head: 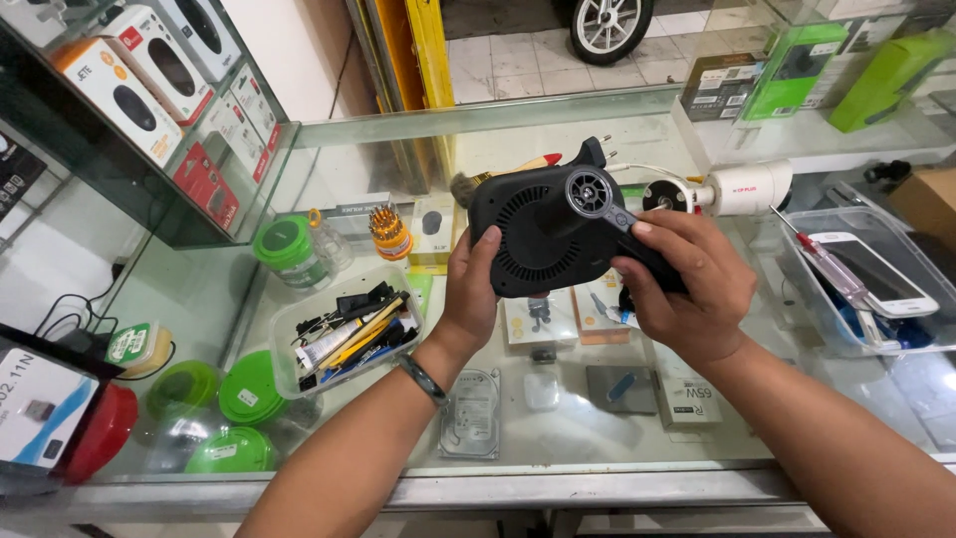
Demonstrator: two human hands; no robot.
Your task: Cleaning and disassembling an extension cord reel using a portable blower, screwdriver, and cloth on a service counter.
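1. Glass is forming the top of the shop counter (558, 453), and both hands are holding a black rounded device (543, 239) in the air above its middle, vented underside turned up toward the camera.
2. A grey ring-shaped mount (592, 193) is sitting on the device's upper right part.
3. Left hand (470, 291) is gripping the device's lower left edge, fingers wrapping behind it and thumb lying on the vented face; a dark wristband (424, 379) is circling the wrist.
4. Right hand (687, 284) is closing around the device's right side, thumb pressing near the grey mount.
5. Just behind the device a white security camera (742, 187) is lying on the counter, partly hidden by it.
6. To the left, a clear plastic tray (289, 329) is holding pens and small tools, with a green-lidded jar (289, 251) and a round screwdriver-bit holder (388, 231) near it.
7. At the right, a clear bin (812, 309) is holding a white phone (876, 274) and a red-handled screwdriver (832, 269).
8. Both forearms are reaching up from the bottom edge, converging on the device.
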